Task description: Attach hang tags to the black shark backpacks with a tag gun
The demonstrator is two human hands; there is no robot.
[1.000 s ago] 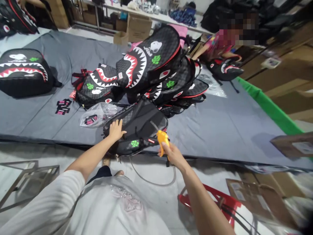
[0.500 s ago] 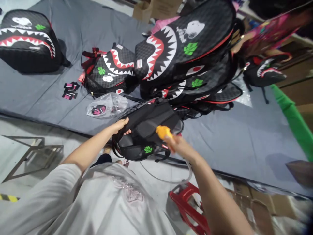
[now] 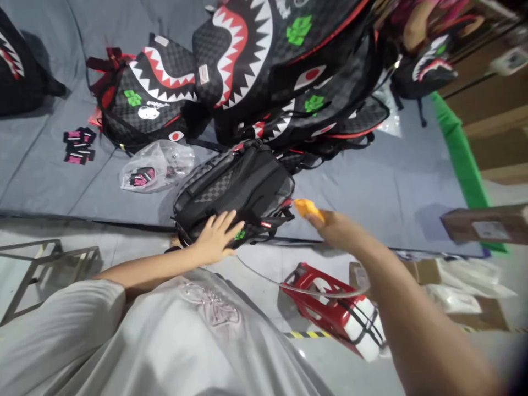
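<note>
A black checkered backpack (image 3: 239,187) lies on the grey-covered table (image 3: 355,203) at its near edge. My left hand (image 3: 216,239) rests on the backpack's near side, fingers spread, beside a green print. To the right of the bag, my right hand (image 3: 336,228) is wrapped round a yellow air blow gun (image 3: 307,209), whose tip points left toward the bag's right end. A clear hose (image 3: 284,286) hangs in a loop below. Where the hose joins the gun is hidden by my hand.
Several shark-mouth backpacks (image 3: 243,60) are piled just behind. A clear plastic bag (image 3: 159,165) and black-and-pink tags (image 3: 78,146) lie left. A red stool (image 3: 325,302) stands below the table. Another person's arm (image 3: 416,27) is at the far right by a small bag (image 3: 429,69).
The backpack has been turned so its checkered side panel shows. My left hand has shifted to its near side, spread flat. My right hand with the blow gun has moved right, off the bag.
</note>
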